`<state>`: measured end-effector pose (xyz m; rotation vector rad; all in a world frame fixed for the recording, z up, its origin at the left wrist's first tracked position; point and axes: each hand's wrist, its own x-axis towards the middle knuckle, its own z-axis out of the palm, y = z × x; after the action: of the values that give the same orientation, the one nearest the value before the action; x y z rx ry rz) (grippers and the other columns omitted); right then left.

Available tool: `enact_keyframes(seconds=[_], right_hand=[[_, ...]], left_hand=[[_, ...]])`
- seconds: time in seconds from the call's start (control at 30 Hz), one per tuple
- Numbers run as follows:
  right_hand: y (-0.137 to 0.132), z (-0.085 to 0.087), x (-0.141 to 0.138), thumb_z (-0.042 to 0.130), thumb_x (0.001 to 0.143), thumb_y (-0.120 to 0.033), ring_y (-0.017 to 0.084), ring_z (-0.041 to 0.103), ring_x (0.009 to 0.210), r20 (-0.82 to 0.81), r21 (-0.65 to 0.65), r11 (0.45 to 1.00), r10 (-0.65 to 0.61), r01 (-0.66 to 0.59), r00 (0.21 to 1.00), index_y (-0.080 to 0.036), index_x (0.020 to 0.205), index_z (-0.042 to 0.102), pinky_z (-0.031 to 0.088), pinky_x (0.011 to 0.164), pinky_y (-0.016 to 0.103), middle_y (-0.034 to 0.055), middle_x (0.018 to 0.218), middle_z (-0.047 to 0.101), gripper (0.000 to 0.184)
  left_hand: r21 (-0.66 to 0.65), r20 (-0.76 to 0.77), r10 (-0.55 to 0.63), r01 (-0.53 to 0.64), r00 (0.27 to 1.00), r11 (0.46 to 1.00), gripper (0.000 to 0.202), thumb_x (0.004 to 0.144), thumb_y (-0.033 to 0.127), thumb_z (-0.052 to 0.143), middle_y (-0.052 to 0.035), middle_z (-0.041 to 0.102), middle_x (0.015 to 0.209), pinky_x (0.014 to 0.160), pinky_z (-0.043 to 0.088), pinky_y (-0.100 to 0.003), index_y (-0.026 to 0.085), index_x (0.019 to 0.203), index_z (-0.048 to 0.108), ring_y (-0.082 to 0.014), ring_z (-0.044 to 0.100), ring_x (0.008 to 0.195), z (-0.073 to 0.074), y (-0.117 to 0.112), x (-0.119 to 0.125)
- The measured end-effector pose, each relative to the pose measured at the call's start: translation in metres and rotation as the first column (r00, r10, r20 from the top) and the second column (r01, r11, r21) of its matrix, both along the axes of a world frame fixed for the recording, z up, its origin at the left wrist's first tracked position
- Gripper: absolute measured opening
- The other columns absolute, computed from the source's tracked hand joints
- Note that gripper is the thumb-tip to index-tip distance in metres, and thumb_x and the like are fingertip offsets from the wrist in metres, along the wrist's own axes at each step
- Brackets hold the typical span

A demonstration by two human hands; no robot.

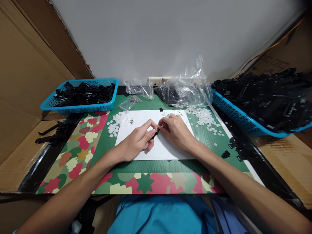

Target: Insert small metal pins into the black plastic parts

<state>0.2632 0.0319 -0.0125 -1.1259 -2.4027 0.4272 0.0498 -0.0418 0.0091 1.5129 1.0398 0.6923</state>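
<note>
Both hands meet over a white sheet of paper [136, 152] in the middle of the table. Pinched in my left hand [140, 138] is a small black plastic part [155, 133], mostly covered by the fingers. My right hand [176, 131] has thumb and forefinger closed at the part's upper end; whatever tiny thing lies between those fingertips is too small to name. Just beyond the right hand, small metal pieces [167, 114] are scattered on the paper. Another little metal heap [132, 121] lies left of them.
White round discs lie in a left pile [113, 126] and a right pile [204, 117]. Blue baskets of black parts stand at left [97, 108] and right [246, 122]. Plastic bags [192, 91] rest against the wall. Loose black pieces [226, 154] lie at the right.
</note>
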Motion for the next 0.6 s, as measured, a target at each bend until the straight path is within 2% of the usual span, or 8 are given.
enact_keyframes(seconds=[0.17,0.37,0.5,0.6], right_hand=[[0.002,0.006,0.004,0.068,0.102,-0.021,0.023,0.057,0.082,-0.044,-0.014,0.999,0.033,-0.034,0.998,-0.017,0.093,0.078,0.038,0.081,0.035,0.0064,0.079,0.068,0.013],[0.004,0.023,0.016,0.058,0.108,-0.033,0.018,0.059,0.073,-0.176,-0.220,0.974,0.017,-0.056,0.984,-0.018,0.098,0.075,0.038,0.069,0.031,0.0050,0.087,0.074,0.026],[0.010,0.025,0.022,0.054,0.110,-0.036,0.019,0.061,0.078,-0.238,-0.224,0.974,-0.015,-0.039,0.971,-0.018,0.099,0.075,0.041,0.075,0.032,0.0045,0.089,0.073,0.030],[0.014,0.023,0.026,0.047,0.114,-0.044,0.022,0.063,0.088,-0.348,-0.253,0.963,-0.004,-0.090,0.938,-0.019,0.104,0.077,0.044,0.082,0.034,0.0064,0.097,0.072,0.041]], left_hand=[[-0.025,0.025,-0.031,0.032,0.999,0.999,0.034,0.113,0.059,0.041,0.0038,0.061,0.070,0.059,0.034,-0.022,0.025,0.117,0.046,-0.0115,0.047,0.060,-0.001,0.001,-0.003],[-0.005,-0.040,-0.088,0.088,0.995,0.996,0.036,0.114,0.059,0.038,0.0033,0.060,0.073,0.065,0.037,-0.025,0.025,0.116,0.048,-0.0126,0.046,0.063,0.001,0.001,-0.004],[0.032,-0.112,-0.098,0.102,0.989,0.994,0.036,0.114,0.057,0.036,0.0026,0.061,0.076,0.070,0.040,-0.026,0.024,0.116,0.051,-0.0135,0.048,0.067,0.004,0.000,-0.004],[0.046,-0.133,-0.099,0.105,0.986,0.993,0.036,0.115,0.057,0.036,0.0023,0.062,0.078,0.073,0.041,-0.027,0.024,0.117,0.052,-0.0139,0.050,0.069,0.006,0.000,-0.004]])
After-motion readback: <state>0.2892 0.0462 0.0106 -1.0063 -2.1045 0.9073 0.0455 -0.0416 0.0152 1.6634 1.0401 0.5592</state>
